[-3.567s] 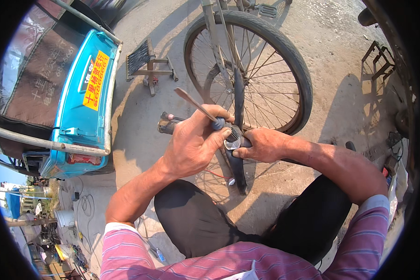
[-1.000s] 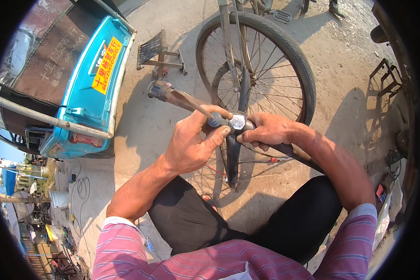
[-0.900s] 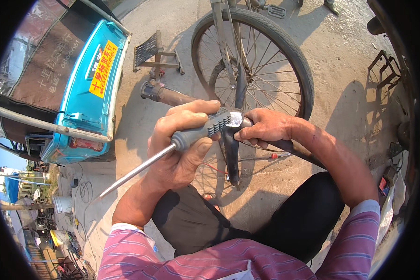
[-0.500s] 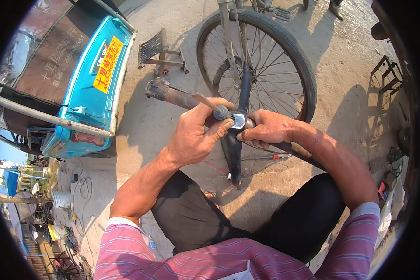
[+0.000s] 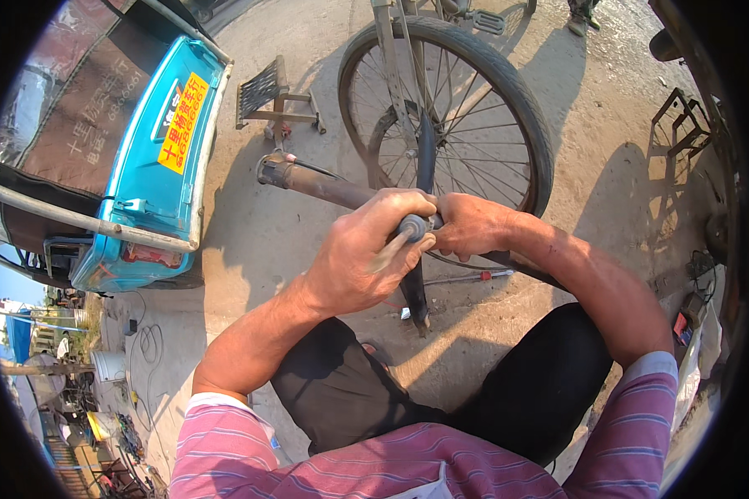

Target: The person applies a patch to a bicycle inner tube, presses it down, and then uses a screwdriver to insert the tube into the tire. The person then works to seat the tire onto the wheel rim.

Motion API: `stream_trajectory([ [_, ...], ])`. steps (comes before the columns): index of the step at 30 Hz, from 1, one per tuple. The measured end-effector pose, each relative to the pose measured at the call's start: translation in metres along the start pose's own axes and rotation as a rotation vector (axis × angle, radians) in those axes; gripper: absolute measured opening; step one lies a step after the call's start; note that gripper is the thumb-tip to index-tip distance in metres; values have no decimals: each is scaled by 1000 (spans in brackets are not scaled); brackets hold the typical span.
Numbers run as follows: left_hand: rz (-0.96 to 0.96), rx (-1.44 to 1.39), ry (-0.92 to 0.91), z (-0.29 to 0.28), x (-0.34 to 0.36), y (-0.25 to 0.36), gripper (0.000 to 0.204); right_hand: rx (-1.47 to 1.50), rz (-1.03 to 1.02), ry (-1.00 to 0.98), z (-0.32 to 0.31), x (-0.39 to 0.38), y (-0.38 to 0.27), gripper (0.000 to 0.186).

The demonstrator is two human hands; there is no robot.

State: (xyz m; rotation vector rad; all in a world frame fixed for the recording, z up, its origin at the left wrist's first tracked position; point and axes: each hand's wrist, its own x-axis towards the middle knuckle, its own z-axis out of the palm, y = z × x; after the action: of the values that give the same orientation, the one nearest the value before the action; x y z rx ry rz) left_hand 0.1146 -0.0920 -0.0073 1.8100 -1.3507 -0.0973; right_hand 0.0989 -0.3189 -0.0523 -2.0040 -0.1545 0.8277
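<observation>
**Working a tool at the handlebar end**

Head view: I am sitting low over the dirt ground (image 5: 250, 249), and both my hands are meeting at one spot on the rusty handlebar tube (image 5: 308, 180). My left hand (image 5: 359, 258) is curling closed around a grey-handled tool (image 5: 411, 226); its shaft is blurring across my palm, so I cannot tell what tip it has. My fingers (image 5: 408, 202) are wrapping over the top of the handle, the thumb pressing from below. Just to the right, touching those fingers, my right hand (image 5: 473, 226) is clamping shut on the tube, steadying it. Beyond my knuckles the bicycle wheel (image 5: 508, 91) is standing upright; far to the left of my grip a turquoise cart (image 5: 141, 191) is parked.

I judge that I am in the middle of driving or turning the tool at the fitting under my fingers. The next move is calling for a firm brace from the right hand and the tool kept square on the fitting.
</observation>
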Motion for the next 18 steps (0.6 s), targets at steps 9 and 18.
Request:
stream_trajectory([
  [9,-193,-19,-83,-1,2,8,36,173,-57,-101,-7,-2,5,31],
  [18,-466,-174,-50,-1,-1,11,34,200,-28,-111,-5,4,4,34],
])
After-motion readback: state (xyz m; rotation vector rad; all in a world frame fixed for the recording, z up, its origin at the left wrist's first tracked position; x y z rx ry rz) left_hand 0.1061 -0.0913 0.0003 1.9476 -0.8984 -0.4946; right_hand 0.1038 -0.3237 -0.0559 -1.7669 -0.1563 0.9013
